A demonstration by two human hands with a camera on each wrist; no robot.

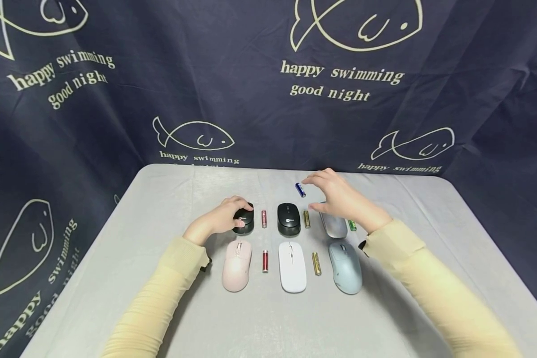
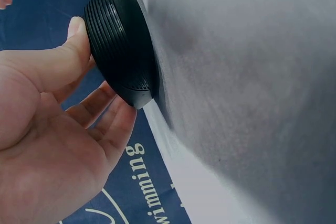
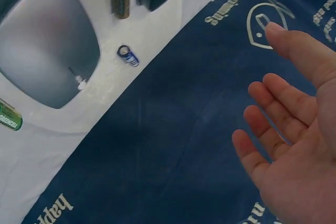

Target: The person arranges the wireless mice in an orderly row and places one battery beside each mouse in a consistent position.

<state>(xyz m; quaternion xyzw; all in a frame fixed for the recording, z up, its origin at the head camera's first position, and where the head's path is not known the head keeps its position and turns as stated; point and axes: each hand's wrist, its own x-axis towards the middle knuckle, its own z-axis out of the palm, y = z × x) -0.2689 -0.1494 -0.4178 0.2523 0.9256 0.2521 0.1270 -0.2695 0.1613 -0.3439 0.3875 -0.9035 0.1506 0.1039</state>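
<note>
At the left end of the back row, my left hand [image 1: 219, 217] grips a black computer mouse [image 1: 246, 216]. In the left wrist view, the thumb presses one side of this mouse [image 2: 121, 45] and the fingertips lie along its end. My right hand [image 1: 340, 199] hovers over the silver-grey mouse [image 1: 335, 228] with parted, relaxed fingers and nothing in them. Just left of its fingertips lies a small blue battery [image 1: 300, 190], near the table's back edge. The right wrist view shows that battery [image 3: 128, 56] apart from the hand [image 3: 294, 145].
Another black mouse [image 1: 288, 219] stands mid-row. Pink [image 1: 236, 268], white [image 1: 293, 268] and light-blue [image 1: 345, 271] mice form the front row. Between mice lie red [image 1: 265, 261] and gold [image 1: 316, 263] batteries, and a green battery [image 1: 352, 225] lies right of the grey mouse. A dark curtain [image 1: 259, 99] hangs behind.
</note>
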